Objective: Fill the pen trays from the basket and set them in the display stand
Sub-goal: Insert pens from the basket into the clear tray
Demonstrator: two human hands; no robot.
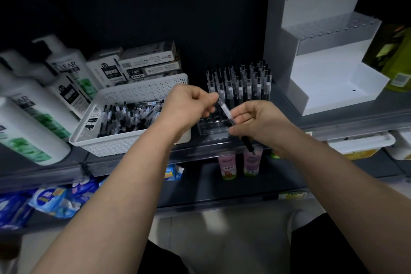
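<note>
Both hands hold one clear pen (226, 111) with a black grip, tilted over the shelf. My left hand (189, 107) pinches its upper end. My right hand (260, 124) grips its middle, and the black tip pokes out below. Under the pen lies a clear pen tray (211, 125) with open holes. Behind it stands a tray full of upright pens (240, 82). The white basket (133, 138) at the left holds several loose pens. The white stepped display stand (329, 78) sits at the right, and its steps hold no trays.
Shampoo bottles (33, 118) lie left of the basket, with pen boxes (146, 62) stacked behind it. A green package (393, 58) leans by the stand. The lower shelf carries pink bottles (240, 164) and blue packets (51, 200).
</note>
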